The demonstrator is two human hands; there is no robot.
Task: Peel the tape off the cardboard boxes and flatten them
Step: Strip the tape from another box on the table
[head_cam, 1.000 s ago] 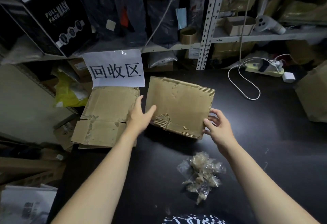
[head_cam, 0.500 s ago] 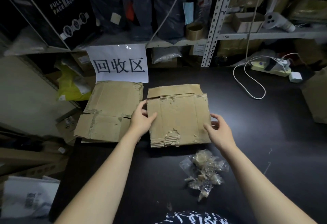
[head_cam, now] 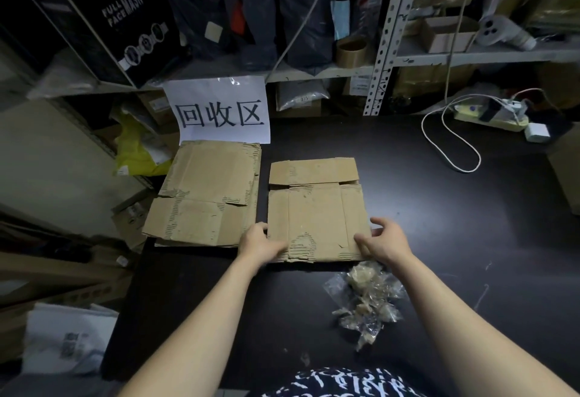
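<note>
Brown corrugated cardboard, the flattened box, lies flat on the black table at the centre of the frame, with one flap folded out toward the top of the frame. Its near edge sits between your two hands. Your left hand is at the box's lower left corner, thumb laid over the top face and fingers tucked out of sight at the edge, so it pinches the card there. Your right hand is at the lower right corner; the thumb rests on the card and the fingers bend along the right edge, but you cannot tell from this view whether they clasp it.

Just left of the box, not quite touching it, is a stack of flattened cardboard, and a white sign with three black characters hangs above that stack. Toward the lower right, near your right forearm, a crumpled wad of peeled tape sits on the table. In the upper right a white cable loops away from a power strip. A roll of tape stands on the shelf at the top.
</note>
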